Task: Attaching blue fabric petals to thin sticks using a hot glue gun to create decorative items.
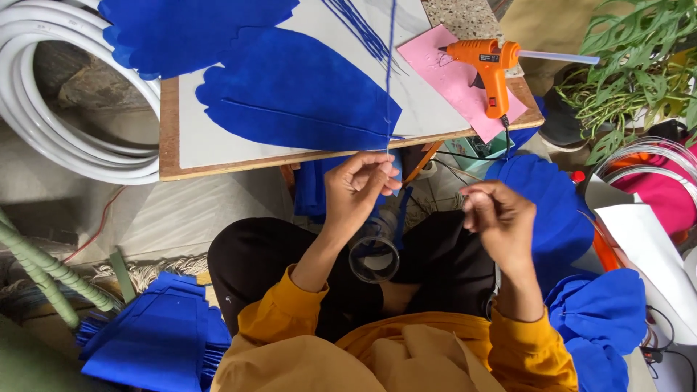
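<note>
Up close, the left hand (357, 187) is pinching a thin blue thread (390, 65), fingers nearly closed; the right hand (499, 221) is curling loosely, its hold unclear, beside the pink rectangular card (454, 83) lying under the orange glue gun (488, 64) on the worktop (218, 149).

You are seated on the floor at a low wooden board (218, 168) with a pale top, serving as the work surface. To one side of it lies a coil of white hose (51, 94). A speckled stone floor (465, 14) shows beyond the board's far edge. A green leafy plant (639, 65) stands at the other side. A fringed mat (156, 270) lies below. Lighting is even and soft.
</note>
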